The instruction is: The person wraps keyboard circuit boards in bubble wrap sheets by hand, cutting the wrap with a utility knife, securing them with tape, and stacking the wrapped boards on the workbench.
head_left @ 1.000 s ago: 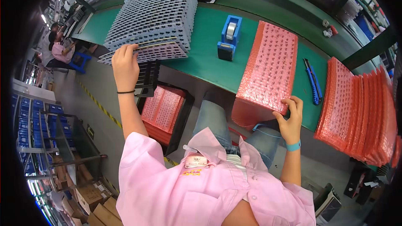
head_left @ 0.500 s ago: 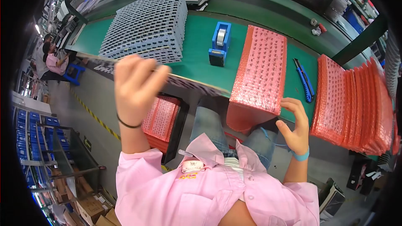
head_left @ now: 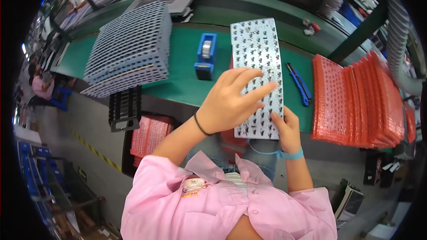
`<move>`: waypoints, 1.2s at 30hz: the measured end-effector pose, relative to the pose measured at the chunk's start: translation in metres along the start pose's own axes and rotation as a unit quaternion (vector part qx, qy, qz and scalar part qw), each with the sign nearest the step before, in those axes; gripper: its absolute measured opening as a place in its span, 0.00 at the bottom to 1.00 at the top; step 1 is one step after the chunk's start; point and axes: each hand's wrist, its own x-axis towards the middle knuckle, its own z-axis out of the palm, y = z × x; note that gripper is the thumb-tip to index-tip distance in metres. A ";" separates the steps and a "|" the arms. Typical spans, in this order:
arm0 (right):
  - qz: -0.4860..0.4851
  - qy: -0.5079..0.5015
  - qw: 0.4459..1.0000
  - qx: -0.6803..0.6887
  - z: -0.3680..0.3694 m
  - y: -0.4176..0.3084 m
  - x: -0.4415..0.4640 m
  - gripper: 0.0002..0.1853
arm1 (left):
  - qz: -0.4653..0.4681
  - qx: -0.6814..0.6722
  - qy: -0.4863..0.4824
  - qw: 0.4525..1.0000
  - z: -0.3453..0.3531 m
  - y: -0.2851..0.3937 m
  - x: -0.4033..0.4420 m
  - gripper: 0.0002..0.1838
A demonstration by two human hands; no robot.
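A long white keyboard plate (head_left: 255, 58), dotted with rows of small black parts, lies over a red bubble-wrap bag (head_left: 230, 137) at the table's front edge. Most of that bag is hidden beneath it. My right hand (head_left: 290, 131) grips the plate's lower right edge, thumb on top. Across the plate's middle reaches my left hand (head_left: 233, 100), fingers apart; whether the fingertips touch the surface I cannot tell. To the left, a tall stack of similar plates (head_left: 129, 44) leans on the green table (head_left: 182, 40).
A blue tape dispenser (head_left: 206, 55) stands left of the plate, and a blue utility knife (head_left: 299, 84) lies to its right. Several filled red bubble-wrap bags (head_left: 356, 102) are lined up at far right. Below the table, a black bin (head_left: 128, 151) contains red bags (head_left: 149, 138).
A plate that my left hand carried near the stack is now over the red bag. My left hand has moved right and opened. My right hand has gone from the bag's corner to the plate's edge.
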 end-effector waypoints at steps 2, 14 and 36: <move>0.023 0.045 0.994 0.094 -0.003 0.014 0.011 0.14 | -0.049 -0.040 -0.014 0.998 0.010 0.000 -0.020 0.25; 0.050 0.052 0.994 -0.085 0.007 0.030 0.059 0.23 | -0.168 -0.087 -0.150 0.970 0.051 -0.036 -0.095 0.26; -0.153 -0.052 0.858 -0.489 -0.054 -0.034 0.237 0.18 | -0.119 -0.028 -0.151 0.981 0.044 -0.029 -0.081 0.14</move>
